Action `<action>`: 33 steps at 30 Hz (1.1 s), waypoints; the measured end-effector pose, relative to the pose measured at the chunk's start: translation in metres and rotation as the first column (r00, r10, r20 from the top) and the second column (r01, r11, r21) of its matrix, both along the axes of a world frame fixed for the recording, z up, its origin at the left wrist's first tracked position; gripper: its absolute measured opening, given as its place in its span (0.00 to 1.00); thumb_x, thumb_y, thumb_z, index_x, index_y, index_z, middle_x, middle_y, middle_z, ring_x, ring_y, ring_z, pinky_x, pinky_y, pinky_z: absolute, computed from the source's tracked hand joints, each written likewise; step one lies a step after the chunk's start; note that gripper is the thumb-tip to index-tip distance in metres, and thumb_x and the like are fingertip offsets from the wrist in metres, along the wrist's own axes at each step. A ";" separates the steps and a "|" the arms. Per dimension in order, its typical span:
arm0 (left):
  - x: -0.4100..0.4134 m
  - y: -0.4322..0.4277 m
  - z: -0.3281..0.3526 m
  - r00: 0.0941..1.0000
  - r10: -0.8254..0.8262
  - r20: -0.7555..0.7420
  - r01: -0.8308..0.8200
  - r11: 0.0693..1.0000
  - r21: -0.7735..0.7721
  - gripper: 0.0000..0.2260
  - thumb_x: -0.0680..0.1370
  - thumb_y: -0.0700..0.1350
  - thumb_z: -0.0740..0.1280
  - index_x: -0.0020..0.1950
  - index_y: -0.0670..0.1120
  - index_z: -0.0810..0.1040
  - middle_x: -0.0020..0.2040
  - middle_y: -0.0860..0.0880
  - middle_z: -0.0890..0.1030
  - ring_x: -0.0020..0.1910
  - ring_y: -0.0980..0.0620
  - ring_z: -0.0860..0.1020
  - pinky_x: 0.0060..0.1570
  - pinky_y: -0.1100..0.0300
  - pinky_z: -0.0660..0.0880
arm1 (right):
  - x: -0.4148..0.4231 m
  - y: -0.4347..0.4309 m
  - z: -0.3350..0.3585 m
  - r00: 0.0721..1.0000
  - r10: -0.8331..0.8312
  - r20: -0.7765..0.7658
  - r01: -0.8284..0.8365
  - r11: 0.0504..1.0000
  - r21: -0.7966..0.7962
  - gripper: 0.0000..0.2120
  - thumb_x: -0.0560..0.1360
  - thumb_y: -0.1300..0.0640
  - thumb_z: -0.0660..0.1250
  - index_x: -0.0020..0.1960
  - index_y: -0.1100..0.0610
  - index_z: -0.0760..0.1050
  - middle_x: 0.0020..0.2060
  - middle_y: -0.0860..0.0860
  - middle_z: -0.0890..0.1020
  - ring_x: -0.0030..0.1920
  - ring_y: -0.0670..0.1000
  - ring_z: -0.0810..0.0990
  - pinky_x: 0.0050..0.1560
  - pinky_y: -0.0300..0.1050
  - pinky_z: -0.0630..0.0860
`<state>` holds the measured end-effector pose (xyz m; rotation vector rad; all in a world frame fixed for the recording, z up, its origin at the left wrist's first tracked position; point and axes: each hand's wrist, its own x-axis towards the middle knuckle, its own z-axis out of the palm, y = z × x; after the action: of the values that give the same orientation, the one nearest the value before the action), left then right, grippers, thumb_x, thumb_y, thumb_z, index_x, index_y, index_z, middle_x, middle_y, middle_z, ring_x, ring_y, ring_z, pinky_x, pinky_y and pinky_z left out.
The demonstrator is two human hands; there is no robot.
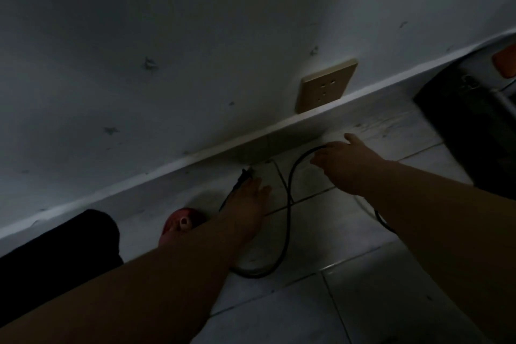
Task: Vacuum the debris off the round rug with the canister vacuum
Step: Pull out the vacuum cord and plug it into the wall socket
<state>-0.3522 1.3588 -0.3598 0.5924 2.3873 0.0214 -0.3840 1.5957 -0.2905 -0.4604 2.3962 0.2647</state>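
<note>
While I'm reaching both arms down twd the tiled floor point(363, 301), light's v. dim, so detail is limited. My left hand point(245, 204) is stretching fwd w/ fingers point(259, 186) looking straight and loosely spread, tips lying right at the black plug point(246, 175). The plug is resting on the tile just below the skirting board point(139, 187). That hand isn't wrapping anything, it's flat and relaxed over the cord point(289, 204).

The cord is looping on the floor betw. my two arms: from the plug it's running under my left hand, curving round near my forearm, then rising in an arc to my right hand point(343, 167). There it's going in betw. thumb and fingers, thumb sticking out twd the wall point(167, 50). Can't tell if that hand is actually closing on the cord or just touching it, too dark. A bit of cord is showing again below my right wrist.

Beige wall outlet point(325, 86) is sitting just above the skirting, above and betw. both hands, nothing plugged in. Canister vacuum point(469, 134), dark body w/ an orange part point(506, 61), is standing on the floor at far right by the wall, apart from my right hand. Red slipper point(178, 222) is peeking out by my left forearm.
</note>
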 end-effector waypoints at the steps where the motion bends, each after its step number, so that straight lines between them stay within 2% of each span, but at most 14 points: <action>1: -0.002 -0.003 -0.001 1.000 0.018 -0.001 -0.018 1.000 0.012 0.26 0.83 0.48 0.53 0.78 0.45 0.47 0.78 0.42 0.42 0.77 0.45 0.43 0.76 0.53 0.46 | -0.002 -0.007 -0.001 1.000 0.005 -0.003 -0.005 1.000 -0.022 0.25 0.81 0.55 0.59 0.77 0.47 0.60 0.76 0.48 0.64 0.76 0.51 0.60 0.76 0.59 0.46; 7: -0.012 -0.017 -0.032 0.984 0.169 0.059 -0.169 0.986 0.001 0.28 0.81 0.48 0.58 0.78 0.48 0.49 0.78 0.42 0.42 0.77 0.43 0.43 0.75 0.51 0.48 | -0.004 -0.031 -0.022 0.997 0.062 0.044 -0.061 0.998 -0.036 0.25 0.81 0.56 0.59 0.77 0.49 0.61 0.75 0.50 0.66 0.75 0.53 0.61 0.76 0.61 0.47; 10: -0.024 -0.018 -0.046 0.931 0.343 0.126 -0.349 0.937 0.025 0.27 0.78 0.48 0.63 0.76 0.49 0.60 0.78 0.43 0.49 0.76 0.41 0.50 0.74 0.46 0.55 | -0.002 -0.037 -0.035 0.998 0.059 0.001 -0.059 0.996 -0.074 0.23 0.81 0.56 0.61 0.75 0.49 0.65 0.72 0.50 0.69 0.74 0.53 0.64 0.76 0.59 0.51; 12: -0.030 -0.014 -0.054 0.924 0.363 0.123 -0.365 0.931 -0.007 0.25 0.77 0.45 0.64 0.74 0.50 0.64 0.76 0.43 0.54 0.75 0.40 0.55 0.72 0.45 0.60 | 0.002 -0.038 -0.043 0.997 0.078 -0.027 -0.080 0.992 -0.093 0.22 0.81 0.57 0.60 0.75 0.50 0.65 0.73 0.51 0.69 0.74 0.54 0.64 0.76 0.58 0.53; 17: -0.034 -0.002 -0.056 0.942 0.312 0.126 -0.319 0.947 0.038 0.23 0.81 0.44 0.59 0.75 0.41 0.61 0.74 0.42 0.62 0.71 0.44 0.64 0.70 0.58 0.60 | 0.013 -0.034 -0.062 0.986 -0.126 0.107 0.147 0.964 -0.221 0.23 0.82 0.56 0.58 0.77 0.49 0.61 0.76 0.51 0.65 0.74 0.53 0.64 0.74 0.51 0.54; 19: -0.034 0.019 -0.033 0.924 0.381 0.017 -0.369 0.884 0.286 0.16 0.78 0.38 0.58 0.64 0.34 0.74 0.62 0.41 0.75 0.62 0.50 0.76 0.62 0.64 0.66 | 0.015 -0.031 -0.057 0.907 -0.361 0.217 0.418 0.832 -0.363 0.22 0.84 0.56 0.55 0.77 0.53 0.61 0.75 0.53 0.65 0.73 0.52 0.64 0.71 0.41 0.56; 21: -0.029 0.042 -0.002 0.936 0.347 -0.054 -0.269 0.806 0.528 0.13 0.74 0.37 0.61 0.52 0.35 0.82 0.52 0.46 0.81 0.51 0.55 0.81 0.54 0.65 0.73 | 0.020 -0.031 -0.043 0.742 -0.581 0.335 0.666 0.582 -0.467 0.20 0.84 0.55 0.54 0.75 0.60 0.65 0.71 0.58 0.71 0.70 0.55 0.69 0.65 0.38 0.61; 23: -0.026 0.068 0.035 0.905 0.401 0.141 -0.405 0.712 0.573 0.14 0.78 0.38 0.62 0.62 0.40 0.78 0.59 0.49 0.76 0.59 0.54 0.75 0.60 0.66 0.69 | 0.024 -0.024 -0.023 0.538 -0.699 0.471 0.805 0.260 -0.533 0.20 0.84 0.52 0.56 0.68 0.64 0.72 0.64 0.60 0.76 0.64 0.57 0.74 0.59 0.40 0.67; 24: -0.023 0.077 0.044 0.832 0.472 0.290 -0.550 0.640 0.537 0.14 0.78 0.39 0.63 0.63 0.42 0.77 0.60 0.50 0.76 0.59 0.53 0.75 0.59 0.63 0.70 | 0.027 -0.026 -0.017 0.427 -0.702 0.570 0.843 0.080 -0.533 0.20 0.83 0.50 0.56 0.66 0.62 0.74 0.62 0.59 0.78 0.62 0.56 0.76 0.60 0.42 0.69; 26: -0.024 0.096 0.068 0.561 0.621 0.548 -0.822 0.334 0.462 0.10 0.78 0.40 0.64 0.59 0.43 0.75 0.58 0.45 0.79 0.54 0.47 0.79 0.52 0.54 0.77 | 0.028 -0.023 -0.003 0.293 -0.671 0.681 0.841 -0.157 -0.518 0.19 0.82 0.45 0.59 0.64 0.56 0.77 0.60 0.56 0.81 0.60 0.54 0.78 0.63 0.48 0.72; 28: -0.031 0.109 0.091 0.297 0.597 0.745 -0.934 0.021 0.356 0.09 0.78 0.38 0.64 0.57 0.39 0.71 0.55 0.40 0.79 0.50 0.45 0.80 0.43 0.55 0.79 | 0.024 -0.014 0.012 0.272 -0.661 0.699 0.787 -0.265 -0.557 0.17 0.79 0.42 0.63 0.58 0.52 0.79 0.56 0.54 0.83 0.57 0.53 0.80 0.62 0.52 0.75; 29: -0.036 0.116 0.100 0.236 0.577 0.782 -0.944 -0.055 0.325 0.09 0.78 0.38 0.64 0.57 0.38 0.72 0.54 0.38 0.79 0.50 0.44 0.80 0.42 0.57 0.79 | 0.020 -0.006 0.024 0.266 -0.644 0.718 0.762 -0.315 -0.565 0.13 0.79 0.45 0.64 0.55 0.52 0.80 0.54 0.53 0.84 0.55 0.52 0.81 0.59 0.50 0.77; 31: -0.046 0.130 0.119 0.196 0.510 0.837 -0.949 -0.116 0.293 0.09 0.78 0.39 0.64 0.58 0.39 0.75 0.54 0.39 0.81 0.51 0.45 0.80 0.43 0.59 0.78 | 0.009 0.009 0.041 0.256 -0.621 0.741 0.725 -0.384 -0.572 0.07 0.79 0.51 0.66 0.51 0.53 0.80 0.51 0.53 0.84 0.53 0.51 0.82 0.51 0.44 0.78; 33: -0.053 0.141 0.135 0.199 0.409 0.890 -0.951 -0.139 0.277 0.07 0.79 0.39 0.63 0.52 0.44 0.79 0.49 0.45 0.84 0.49 0.49 0.81 0.44 0.61 0.76 | -0.003 0.020 0.053 0.249 -0.648 0.720 0.709 -0.384 -0.591 0.09 0.78 0.50 0.67 0.51 0.56 0.80 0.49 0.55 0.85 0.52 0.53 0.82 0.53 0.47 0.78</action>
<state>-0.4053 1.4999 -0.2247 -0.5832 1.5127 1.8532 -0.3868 1.6156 -0.2375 0.7724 1.8864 -1.9060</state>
